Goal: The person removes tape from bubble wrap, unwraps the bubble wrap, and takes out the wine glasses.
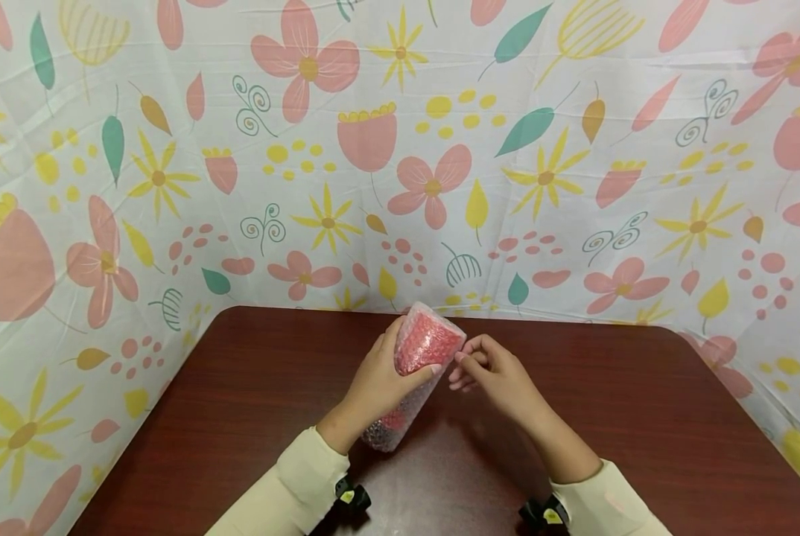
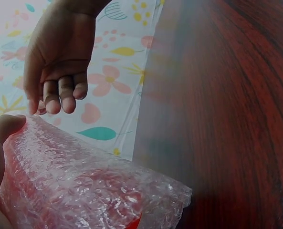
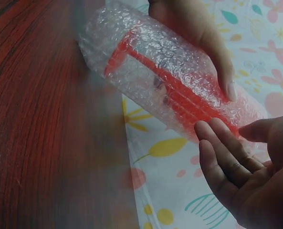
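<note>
Got the bubble-wrapped red package [image 1: 430,344] tilted over the counter [image 1: 266,380], wrapped up in the left grip [image 1: 381,376], sticking out past it; pinching its upper edge in the right grip [image 1: 500,374].

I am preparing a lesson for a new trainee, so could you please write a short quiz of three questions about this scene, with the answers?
1. Which hand grips the reddish item?
2. True or false: this item is completely unwrapped.
3. Which pattern covers the backdrop behind the table? A) Stripes. B) Floral. C) Checks.

Key:
1. The left hand, with its thumb pressed across the front.
2. False; bubble wrap covers it.
3. B.
</note>
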A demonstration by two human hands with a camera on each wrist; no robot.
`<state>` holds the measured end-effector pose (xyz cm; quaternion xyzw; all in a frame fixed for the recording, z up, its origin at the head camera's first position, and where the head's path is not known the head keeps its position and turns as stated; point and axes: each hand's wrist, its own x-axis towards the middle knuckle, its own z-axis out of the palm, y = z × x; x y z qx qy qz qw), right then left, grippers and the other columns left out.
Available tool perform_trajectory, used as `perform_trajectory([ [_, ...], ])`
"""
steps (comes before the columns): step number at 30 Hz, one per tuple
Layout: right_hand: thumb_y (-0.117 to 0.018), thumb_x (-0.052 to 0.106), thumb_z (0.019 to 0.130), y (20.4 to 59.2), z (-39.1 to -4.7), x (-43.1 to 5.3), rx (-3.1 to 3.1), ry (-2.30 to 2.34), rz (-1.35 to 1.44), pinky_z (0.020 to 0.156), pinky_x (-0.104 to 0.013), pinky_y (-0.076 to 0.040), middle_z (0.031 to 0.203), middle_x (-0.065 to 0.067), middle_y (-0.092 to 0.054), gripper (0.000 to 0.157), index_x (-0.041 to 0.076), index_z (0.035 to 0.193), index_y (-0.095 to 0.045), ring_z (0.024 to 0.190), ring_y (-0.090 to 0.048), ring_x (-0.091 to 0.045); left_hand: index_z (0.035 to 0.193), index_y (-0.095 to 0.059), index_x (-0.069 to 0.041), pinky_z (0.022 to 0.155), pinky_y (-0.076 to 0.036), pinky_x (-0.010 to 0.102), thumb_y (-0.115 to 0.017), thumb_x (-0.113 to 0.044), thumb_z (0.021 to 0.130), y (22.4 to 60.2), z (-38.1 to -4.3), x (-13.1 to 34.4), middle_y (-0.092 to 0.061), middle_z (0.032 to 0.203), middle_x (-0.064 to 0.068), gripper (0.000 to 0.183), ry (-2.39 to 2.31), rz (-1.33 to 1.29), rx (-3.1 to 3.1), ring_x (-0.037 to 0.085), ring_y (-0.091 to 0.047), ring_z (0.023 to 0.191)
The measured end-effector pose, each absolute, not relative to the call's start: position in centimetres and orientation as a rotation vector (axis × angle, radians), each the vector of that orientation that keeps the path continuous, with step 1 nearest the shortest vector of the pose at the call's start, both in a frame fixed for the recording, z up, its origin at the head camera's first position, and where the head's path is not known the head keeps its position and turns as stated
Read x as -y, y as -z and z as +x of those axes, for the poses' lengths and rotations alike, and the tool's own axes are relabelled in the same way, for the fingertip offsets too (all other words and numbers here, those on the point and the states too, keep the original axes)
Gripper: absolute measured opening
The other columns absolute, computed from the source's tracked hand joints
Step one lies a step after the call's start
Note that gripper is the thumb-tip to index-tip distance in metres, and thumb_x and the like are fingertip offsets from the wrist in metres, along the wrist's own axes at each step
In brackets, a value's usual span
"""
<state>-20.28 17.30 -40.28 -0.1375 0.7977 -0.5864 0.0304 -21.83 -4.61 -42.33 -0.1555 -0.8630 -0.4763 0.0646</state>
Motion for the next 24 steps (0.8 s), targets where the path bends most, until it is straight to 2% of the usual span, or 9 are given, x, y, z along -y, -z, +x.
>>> perform_trajectory([
  [4,-0.052,0.017,0.106,40.36,-20.33,-17.28,-2.468,1.800,-0.418,0.076,-0.052,-0.060,0.088,-0.022,-0.072,0.023,-0.005,0.110,-0.050,0.078,-0.075,-0.031,0.159,-0.027,-0.028,0.098,-0.051,0.048,-0.078,-0.054,0.083,42.35,-21.83,4.59,-0.051,0.144,0.005,0.095,1.444,-0.473,2.604,0.024,-0.056,0.123],
  [8,-0.050,0.013,0.106,40.38,-20.31,-17.23,-2.461,1.799,-0.427,0.075,-0.049,-0.060,0.090,-0.025,-0.071,0.022,-0.009,0.111,-0.048,0.078,-0.074,-0.030,0.158,-0.028,-0.029,0.098,-0.051,0.047,-0.078,-0.055,0.083,42.34,-21.82,4.57,-0.051,0.144,0.005,0.094,1.442,-0.472,2.604,0.023,-0.056,0.123],
  [15,-0.048,0.011,0.106,40.35,-20.18,-17.18,-2.447,1.796,-0.429,0.075,-0.044,-0.061,0.096,-0.030,-0.071,0.020,-0.008,0.114,-0.047,0.080,-0.075,-0.029,0.158,-0.028,-0.029,0.097,-0.051,0.047,-0.078,-0.057,0.082,42.33,-21.78,4.56,-0.051,0.143,0.005,0.095,1.438,-0.468,2.605,0.023,-0.057,0.121],
  [24,-0.043,0.012,0.108,40.34,-20.17,-17.19,-2.445,1.782,-0.482,0.077,-0.049,-0.060,0.101,-0.031,-0.069,0.020,-0.006,0.118,-0.046,0.081,-0.075,-0.028,0.157,-0.029,-0.030,0.093,-0.052,0.045,-0.077,-0.057,0.082,42.64,-21.98,4.60,-0.053,0.138,0.005,0.093,1.392,-0.447,2.607,0.023,-0.059,0.116],
])
